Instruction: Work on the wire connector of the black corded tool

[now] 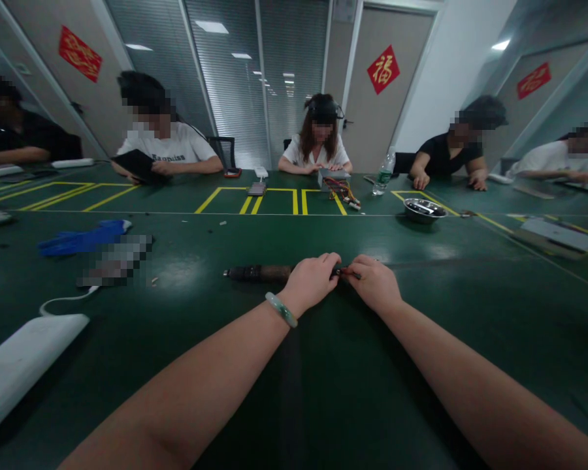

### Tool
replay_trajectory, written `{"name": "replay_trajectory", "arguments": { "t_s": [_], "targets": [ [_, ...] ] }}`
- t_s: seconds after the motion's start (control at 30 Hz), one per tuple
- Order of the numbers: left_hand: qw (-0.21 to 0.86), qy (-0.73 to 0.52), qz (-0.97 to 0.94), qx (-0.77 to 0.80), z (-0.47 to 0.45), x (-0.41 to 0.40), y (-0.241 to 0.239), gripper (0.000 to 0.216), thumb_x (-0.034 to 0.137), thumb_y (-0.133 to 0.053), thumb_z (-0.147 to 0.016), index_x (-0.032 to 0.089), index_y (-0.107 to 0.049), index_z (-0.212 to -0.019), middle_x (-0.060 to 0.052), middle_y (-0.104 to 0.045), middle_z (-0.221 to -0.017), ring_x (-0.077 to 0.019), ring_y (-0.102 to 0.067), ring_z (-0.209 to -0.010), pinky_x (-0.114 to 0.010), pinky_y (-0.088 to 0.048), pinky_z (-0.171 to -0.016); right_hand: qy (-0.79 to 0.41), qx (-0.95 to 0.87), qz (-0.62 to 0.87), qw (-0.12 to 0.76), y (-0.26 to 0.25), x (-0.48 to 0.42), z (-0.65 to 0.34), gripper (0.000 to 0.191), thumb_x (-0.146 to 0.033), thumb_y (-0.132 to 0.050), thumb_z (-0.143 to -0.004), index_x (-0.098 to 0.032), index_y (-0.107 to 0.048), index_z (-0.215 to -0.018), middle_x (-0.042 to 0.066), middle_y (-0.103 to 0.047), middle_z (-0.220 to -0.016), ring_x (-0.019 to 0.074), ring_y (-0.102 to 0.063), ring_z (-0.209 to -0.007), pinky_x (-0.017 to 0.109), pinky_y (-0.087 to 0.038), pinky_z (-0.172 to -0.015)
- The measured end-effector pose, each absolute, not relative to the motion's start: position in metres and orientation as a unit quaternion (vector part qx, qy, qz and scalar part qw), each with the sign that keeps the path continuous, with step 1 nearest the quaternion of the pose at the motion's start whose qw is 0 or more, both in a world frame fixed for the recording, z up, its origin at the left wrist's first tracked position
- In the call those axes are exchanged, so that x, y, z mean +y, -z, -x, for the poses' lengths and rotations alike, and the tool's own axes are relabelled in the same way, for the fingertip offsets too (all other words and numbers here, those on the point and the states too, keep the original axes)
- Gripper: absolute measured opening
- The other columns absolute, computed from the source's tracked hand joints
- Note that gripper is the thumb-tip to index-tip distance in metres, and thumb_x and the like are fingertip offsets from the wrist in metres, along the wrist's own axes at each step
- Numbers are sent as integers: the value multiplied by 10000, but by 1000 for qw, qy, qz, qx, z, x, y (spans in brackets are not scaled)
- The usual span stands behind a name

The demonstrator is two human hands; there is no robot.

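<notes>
A long dark cylindrical tool (pixel 259 273), which looks like an electric screwdriver, lies sideways on the green table, its narrow metal tip pointing left. My left hand (pixel 313 279), with a green-and-white bangle (pixel 281 309) at the wrist, is closed around the tool's right end. Beside it, my right hand (pixel 375 282) pinches a small thin dark piece (pixel 351 273) at that same end. The fingertips of both hands almost meet there. Fingers hide how the small piece and the tool join, and its exact kind cannot be made out.
A white power bank (pixel 29 365) is cabled to a blurred phone (pixel 120 260), with a blue glove (pixel 85 238) behind it. Farther off are a metal bowl (pixel 424 210), a water bottle (pixel 384 173) and a grey box with wires (pixel 334 178). Several people sit across the table.
</notes>
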State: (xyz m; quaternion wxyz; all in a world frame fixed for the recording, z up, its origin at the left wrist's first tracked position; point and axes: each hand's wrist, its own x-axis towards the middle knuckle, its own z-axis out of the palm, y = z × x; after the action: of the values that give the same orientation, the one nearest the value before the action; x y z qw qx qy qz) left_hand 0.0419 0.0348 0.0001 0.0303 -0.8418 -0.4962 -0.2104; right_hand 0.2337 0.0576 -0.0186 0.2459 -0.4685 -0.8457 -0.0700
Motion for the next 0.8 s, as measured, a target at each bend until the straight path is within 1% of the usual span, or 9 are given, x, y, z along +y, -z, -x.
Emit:
{"name": "replay_trajectory", "arguments": {
  "t_s": [0.13,0.2,0.27,0.33,0.43,0.5,0.6,0.7,0.8],
  "targets": [
    [38,211,847,-486,-41,31,-4,299,308,-566,-884,230,-460,-1152,-35,-630,-1067,-210,-639,-893,-330,-498,-750,75,-857,458,222,20,61,-231,109,-161,-643,-890,-217,-672,-979,21,-669,-1093,210,-622,-944,307,-447,-828],
    [40,213,849,-482,-41,29,-6,293,315,-559,-883,220,-462,-1143,-43,-633,-1052,-217,-638,-905,-340,-500,-763,71,-859,468,195,19,63,-230,135,-141,-617,-894,-199,-639,-1014,39,-674,-1044,213,-631,-896,302,-449,-788],
    [39,218,850,-479,-41,27,-7,276,320,-541,-891,209,-471,-1134,-50,-637,-1039,-218,-637,-914,-350,-501,-793,69,-863,471,168,19,64,-228,105,-117,-584,-899,-187,-613,-972,46,-670,-973,210,-630,-854,288,-438,-746],
    [45,231,853,-465,-40,26,-8,255,308,-522,-898,199,-488,-1126,-59,-640,-1057,-219,-627,-973,-371,-482,-893,80,-867,469,149,18,64,-226,92,-99,-545,-905,-177,-586,-930,52,-659,-911,210,-626,-831,289,-422,-744],
    [69,260,864,-427,-37,25,-10,282,275,-505,-903,181,-503,-1169,-83,-624,-1174,-225,-541,-1192,-399,-330,-1110,116,-873,453,137,17,66,-219,102,-82,-507,-908,-157,-560,-951,72,-654,-898,228,-618,-859,321,-396,-811],
    [77,269,871,-403,-33,23,-10,335,265,-497,-906,171,-494,-1228,-89,-595,-1257,-219,-452,-1307,-399,-230,-1175,133,-872,453,130,16,71,-218,91,-92,-508,-913,-150,-552,-968,82,-654,-907,238,-616,-885,333,-388,-829],
    [77,269,877,-391,-26,22,-12,390,256,-482,-910,173,-478,-1290,-81,-567,-1317,-209,-402,-1354,-401,-201,-1190,141,-843,509,104,15,83,-236,28,-151,-529,-930,-159,-554,-920,89,-655,-887,240,-624,-858,327,-400,-793],
    [79,262,873,-404,-20,23,-12,442,264,-475,-910,173,-450,-1341,-79,-547,-1353,-209,-399,-1356,-410,-206,-1187,136,-786,598,69,16,90,-294,82,-227,-531,-946,-166,-581,-927,107,-657,-872,253,-635,-803,334,-411,-710],
    [79,254,866,-425,-17,27,-9,479,296,-458,-920,167,-421,-1379,-75,-526,-1386,-211,-381,-1365,-414,-202,-1187,84,-715,692,56,13,79,-375,156,-293,-531,-954,-171,-628,-941,139,-646,-776,252,-634,-651,340,-391,-579]
  ]
}}
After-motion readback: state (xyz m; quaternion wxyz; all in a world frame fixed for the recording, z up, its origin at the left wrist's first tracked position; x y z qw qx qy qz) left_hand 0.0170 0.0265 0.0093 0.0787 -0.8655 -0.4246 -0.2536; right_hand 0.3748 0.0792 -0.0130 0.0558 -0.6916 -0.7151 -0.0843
